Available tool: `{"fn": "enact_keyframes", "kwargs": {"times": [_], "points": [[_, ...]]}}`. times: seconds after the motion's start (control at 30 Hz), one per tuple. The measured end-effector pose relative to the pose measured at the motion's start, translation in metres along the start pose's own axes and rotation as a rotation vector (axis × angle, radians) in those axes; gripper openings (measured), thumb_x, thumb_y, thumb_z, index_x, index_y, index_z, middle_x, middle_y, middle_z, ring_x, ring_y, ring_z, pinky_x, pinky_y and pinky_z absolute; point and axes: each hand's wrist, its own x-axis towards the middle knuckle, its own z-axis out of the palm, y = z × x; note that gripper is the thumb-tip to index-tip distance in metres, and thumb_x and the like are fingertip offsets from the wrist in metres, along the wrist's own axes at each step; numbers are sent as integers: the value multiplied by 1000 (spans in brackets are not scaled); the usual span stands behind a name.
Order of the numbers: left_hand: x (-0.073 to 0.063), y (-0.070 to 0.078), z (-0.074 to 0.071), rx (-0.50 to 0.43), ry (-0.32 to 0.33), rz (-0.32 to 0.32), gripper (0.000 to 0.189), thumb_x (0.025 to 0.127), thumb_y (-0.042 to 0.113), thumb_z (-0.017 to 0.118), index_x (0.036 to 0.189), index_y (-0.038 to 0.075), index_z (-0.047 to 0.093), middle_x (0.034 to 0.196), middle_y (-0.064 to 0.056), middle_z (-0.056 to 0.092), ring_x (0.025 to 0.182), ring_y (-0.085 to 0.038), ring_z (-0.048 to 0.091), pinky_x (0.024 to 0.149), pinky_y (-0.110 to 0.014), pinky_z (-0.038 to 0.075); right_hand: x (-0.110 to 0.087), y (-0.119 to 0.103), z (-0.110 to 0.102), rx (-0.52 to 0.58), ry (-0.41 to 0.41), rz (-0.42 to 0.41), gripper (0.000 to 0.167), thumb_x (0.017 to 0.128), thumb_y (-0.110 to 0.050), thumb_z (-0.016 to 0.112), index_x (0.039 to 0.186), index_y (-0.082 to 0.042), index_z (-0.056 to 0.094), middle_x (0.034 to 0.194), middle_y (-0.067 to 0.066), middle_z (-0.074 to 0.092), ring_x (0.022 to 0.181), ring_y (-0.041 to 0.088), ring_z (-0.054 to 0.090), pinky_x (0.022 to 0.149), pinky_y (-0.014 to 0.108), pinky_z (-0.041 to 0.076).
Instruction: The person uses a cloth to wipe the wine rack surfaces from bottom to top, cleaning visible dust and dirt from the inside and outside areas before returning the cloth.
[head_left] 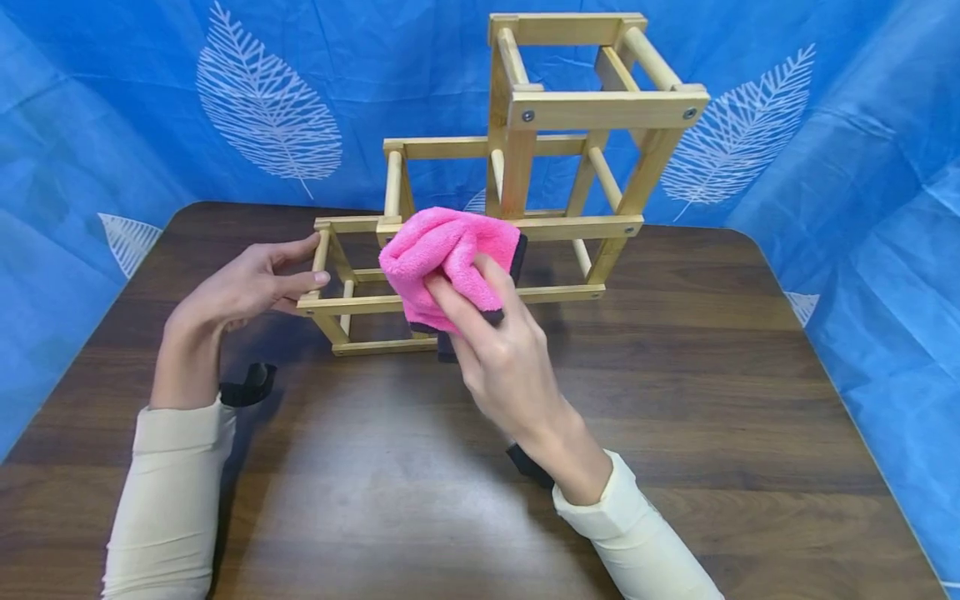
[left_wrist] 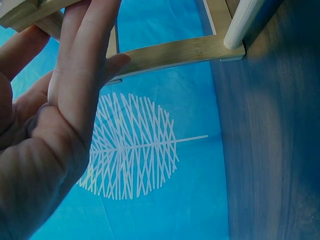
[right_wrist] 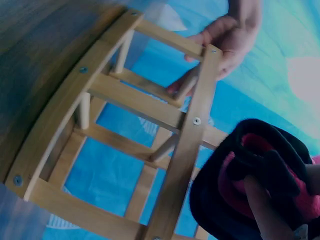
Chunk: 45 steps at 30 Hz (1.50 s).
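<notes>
A stepped wooden rack [head_left: 577,227] of pale slats and round dowels stands on the table, its tall part to the right. At its low left end, my left hand [head_left: 240,285] holds the end dowel [head_left: 322,252] between thumb and fingers. My right hand [head_left: 510,358] grips a bunched pink cloth [head_left: 435,254] with dark edging. The cloth overlaps the rack's middle front rail in the head view and hides part of it. In the right wrist view, the dark underside of the cloth [right_wrist: 215,185] sits close beside a slat [right_wrist: 192,130].
The brown wooden table [head_left: 337,500] has rounded back corners. Behind and at both sides hangs a blue sheet [head_left: 420,67] with white leaf prints. Black straps [head_left: 250,385] are at both wrists. Screw heads [right_wrist: 197,121] show on the rack's slats.
</notes>
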Motion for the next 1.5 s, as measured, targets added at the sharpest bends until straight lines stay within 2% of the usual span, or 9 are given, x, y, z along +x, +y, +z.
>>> {"fn": "enact_keyframes", "kwargs": {"times": [0.23, 0.4, 0.57, 0.83, 1.13, 1.33, 1.4, 1.5], "points": [[2, 1, 0, -6, -4, 12, 82, 97, 34, 64, 159, 12, 14, 160, -20, 22, 108, -33, 65, 87, -45, 54, -1, 3, 2, -23, 46, 28, 35, 90, 0, 69, 125, -5, 65, 131, 23, 50, 119, 29, 52, 102, 38, 46], [1, 0, 0, -9, -4, 18, 82, 98, 34, 63, 159, 11, 13, 159, -21, 22, 107, -33, 65, 86, -44, 55, -1, 0, -2, -59, 76, 109, 32, 91, -2, 68, 123, -6, 66, 129, 21, 51, 119, 27, 53, 95, 42, 51], [0, -2, -1, -10, -3, 23, 81, 98, 34, 62, 159, 11, 13, 159, -21, 24, 104, -31, 67, 85, -43, 56, -2, 0, -4, -83, 141, 170, 32, 89, 1, 64, 120, -7, 68, 128, 21, 54, 118, 25, 54, 83, 47, 55], [-2, -5, -2, -22, -9, 30, 80, 99, 31, 62, 158, 10, 13, 159, -21, 24, 104, -30, 67, 85, -44, 56, -5, 1, -1, -113, 256, 235, 27, 87, -1, 64, 113, -8, 71, 119, 19, 57, 111, 29, 56, 75, 50, 56], [2, -2, -2, -38, -23, 49, 80, 98, 29, 63, 158, 10, 14, 152, -23, 35, 101, -30, 68, 85, -44, 56, -7, 6, -10, -120, 331, 272, 26, 85, -3, 66, 111, -7, 71, 114, 21, 57, 107, 30, 56, 75, 51, 54], [3, -2, -2, -63, -25, 43, 77, 100, 23, 60, 158, 9, 12, 153, -25, 34, 98, -28, 69, 83, -42, 57, -8, 11, -13, -127, 386, 279, 24, 85, -1, 64, 108, -6, 72, 109, 21, 59, 101, 31, 57, 73, 49, 51], [2, -2, -2, -66, -25, 42, 76, 100, 22, 60, 159, 9, 12, 153, -25, 33, 98, -28, 69, 83, -42, 57, -7, 13, -16, -137, 377, 286, 25, 85, 0, 63, 108, -5, 72, 109, 21, 58, 100, 31, 57, 71, 49, 51], [2, -3, -3, -71, -26, 41, 76, 101, 23, 60, 159, 9, 12, 152, -25, 34, 98, -28, 69, 82, -42, 57, -5, 12, -26, -175, 305, 313, 28, 84, -1, 62, 110, -7, 71, 111, 21, 58, 100, 30, 56, 64, 51, 50]]}}
